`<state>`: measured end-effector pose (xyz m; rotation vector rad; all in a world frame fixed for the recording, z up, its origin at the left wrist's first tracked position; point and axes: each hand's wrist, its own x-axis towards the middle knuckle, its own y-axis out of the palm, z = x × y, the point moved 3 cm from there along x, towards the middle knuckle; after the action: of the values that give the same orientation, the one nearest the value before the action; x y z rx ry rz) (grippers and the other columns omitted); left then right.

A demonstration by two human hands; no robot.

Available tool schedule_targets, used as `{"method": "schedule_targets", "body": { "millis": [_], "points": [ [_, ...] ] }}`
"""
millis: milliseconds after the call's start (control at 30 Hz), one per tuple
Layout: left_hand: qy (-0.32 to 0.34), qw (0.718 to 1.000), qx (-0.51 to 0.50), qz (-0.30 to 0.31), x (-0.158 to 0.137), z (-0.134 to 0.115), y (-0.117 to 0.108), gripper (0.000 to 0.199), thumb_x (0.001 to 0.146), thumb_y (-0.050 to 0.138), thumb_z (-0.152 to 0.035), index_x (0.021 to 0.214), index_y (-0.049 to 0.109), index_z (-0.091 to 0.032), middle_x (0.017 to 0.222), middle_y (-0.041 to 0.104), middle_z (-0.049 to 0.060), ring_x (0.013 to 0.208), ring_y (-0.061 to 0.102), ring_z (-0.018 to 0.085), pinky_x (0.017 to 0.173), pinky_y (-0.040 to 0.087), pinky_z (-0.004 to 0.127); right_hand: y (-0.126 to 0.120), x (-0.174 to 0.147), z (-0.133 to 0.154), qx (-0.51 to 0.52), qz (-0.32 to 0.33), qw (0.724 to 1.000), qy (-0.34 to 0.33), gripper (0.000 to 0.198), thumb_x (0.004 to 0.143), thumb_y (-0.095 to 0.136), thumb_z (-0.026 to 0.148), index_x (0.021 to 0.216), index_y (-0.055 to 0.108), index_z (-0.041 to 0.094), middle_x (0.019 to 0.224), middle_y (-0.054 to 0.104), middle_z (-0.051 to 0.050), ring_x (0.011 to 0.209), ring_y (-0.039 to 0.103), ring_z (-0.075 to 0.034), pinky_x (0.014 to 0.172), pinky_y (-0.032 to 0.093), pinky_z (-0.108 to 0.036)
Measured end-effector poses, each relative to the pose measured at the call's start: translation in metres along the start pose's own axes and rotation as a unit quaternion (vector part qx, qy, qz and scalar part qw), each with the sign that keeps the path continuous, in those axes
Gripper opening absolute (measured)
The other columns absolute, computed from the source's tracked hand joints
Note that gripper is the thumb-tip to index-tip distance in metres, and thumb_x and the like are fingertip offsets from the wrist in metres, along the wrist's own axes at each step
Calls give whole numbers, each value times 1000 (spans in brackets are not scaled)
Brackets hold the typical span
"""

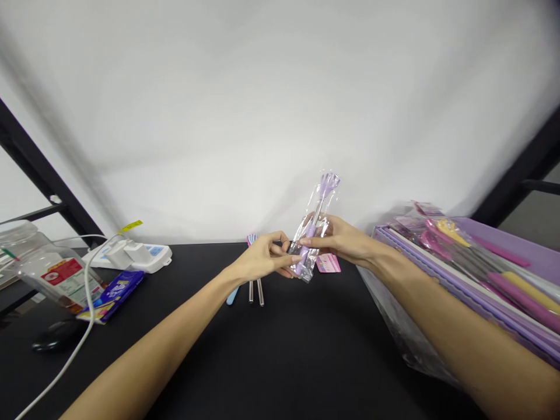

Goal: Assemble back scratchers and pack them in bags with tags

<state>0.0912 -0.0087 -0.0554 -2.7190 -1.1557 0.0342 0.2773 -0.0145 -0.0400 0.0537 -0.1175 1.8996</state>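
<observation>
A purple back scratcher [311, 231] with a hand-shaped head and a metal shaft is inside a clear plastic bag [307, 272]. It is held up at a tilt above the black table, head end upward. My left hand [265, 258] pinches the lower end of the bag near the handle. Around the handle from the right, my right hand [335, 240] is closed with its thumb across the front. Behind my left hand lie two slim metal sticks [261, 291] and a light-blue handle [233, 296], their upper parts mostly hidden. A pink card [329, 263] lies just below my right hand.
On the right stands a purple box [503, 238] full of several bagged pink, yellow and purple long-handled items [499, 280]. At left are a white power strip [153, 256], a clear jar [41, 262], a purple packet [116, 296], a black mouse [59, 335] and a white cable [65, 368].
</observation>
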Motion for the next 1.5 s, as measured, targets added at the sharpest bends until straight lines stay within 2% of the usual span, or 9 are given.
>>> {"method": "schedule_targets", "body": {
  "millis": [133, 400, 667, 767, 900, 1000, 1133, 1333, 1500],
  "points": [
    [25, 998, 52, 23, -2, -6, -6, 39, 79, 73, -44, 88, 46, -18, 75, 68, 3, 81, 70, 19, 79, 59, 39, -1, -3, 3, -54, 44, 998, 5, 40, 68, 84, 30, 98, 60, 20, 85, 68, -1, 78, 65, -17, 72, 55, -32],
    [192, 971, 76, -120, -4, -37, -21, 41, 93, 56, -42, 129, 45, -27, 135, 52, 12, 101, 66, 18, 90, 55, 36, 24, -18, 11, -157, 243, 953, 88, 40, 64, 85, 30, 92, 59, 18, 83, 70, -1, 76, 68, -19, 67, 57, -33],
    [133, 977, 36, -164, -3, -29, -33, 44, 78, 76, -35, 112, 55, -17, 106, 71, 11, 89, 71, 20, 84, 56, 36, 39, -26, -7, -190, 383, 874, 231, 53, 51, 90, 46, 88, 67, 15, 83, 75, -5, 72, 70, -19, 67, 61, -30],
    [117, 984, 2, -131, -3, -23, -31, 53, 73, 81, -29, 116, 50, -19, 120, 68, 15, 89, 72, 20, 84, 56, 38, 24, -24, -2, -191, 341, 891, 232, 54, 61, 84, 52, 98, 69, 15, 89, 75, -7, 76, 71, -20, 70, 60, -31],
    [99, 992, -19, -74, -2, -15, -17, 62, 73, 81, -25, 122, 44, -22, 131, 62, 17, 81, 72, 18, 83, 56, 41, -18, -11, 5, -303, 143, 932, 140, 49, 77, 67, 59, 95, 69, 14, 81, 74, -10, 67, 69, -20, 64, 55, -33],
    [68, 997, -14, -42, -1, -4, -4, 67, 72, 80, -25, 126, 41, -23, 131, 61, 18, 78, 71, 17, 82, 56, 42, -48, -4, -2, -485, 34, 868, 98, 46, 70, 72, 56, 91, 71, 15, 80, 73, -9, 72, 67, -24, 67, 50, -34],
    [46, 998, 29, -8, -1, 8, 11, 75, 72, 80, -28, 131, 34, -28, 129, 60, 17, 71, 70, 16, 71, 55, 36, -60, 0, -22, -595, 69, 796, 90, 57, 58, 78, 56, 99, 72, 18, 101, 69, -11, 86, 64, -29, 73, 47, -35],
    [90, 986, 137, -10, -1, 14, 21, 35, 79, 72, -39, 91, 46, -20, 103, 60, 2, 62, 60, 7, 58, 44, 21, -57, 1, -29, -598, 79, 793, 79, 48, 59, 76, 50, 95, 68, 20, 106, 63, -12, 94, 60, -29, 77, 44, -34],
    [53, 988, 138, -33, 0, 23, 22, 40, 76, 73, -46, 86, 44, -20, 77, 57, -3, 59, 56, 10, 52, 38, 20, -53, 1, -26, -587, 70, 804, 72, 47, 55, 78, 46, 88, 58, 19, 101, 61, -9, 85, 57, -24, 70, 42, -31]
  ]
}}
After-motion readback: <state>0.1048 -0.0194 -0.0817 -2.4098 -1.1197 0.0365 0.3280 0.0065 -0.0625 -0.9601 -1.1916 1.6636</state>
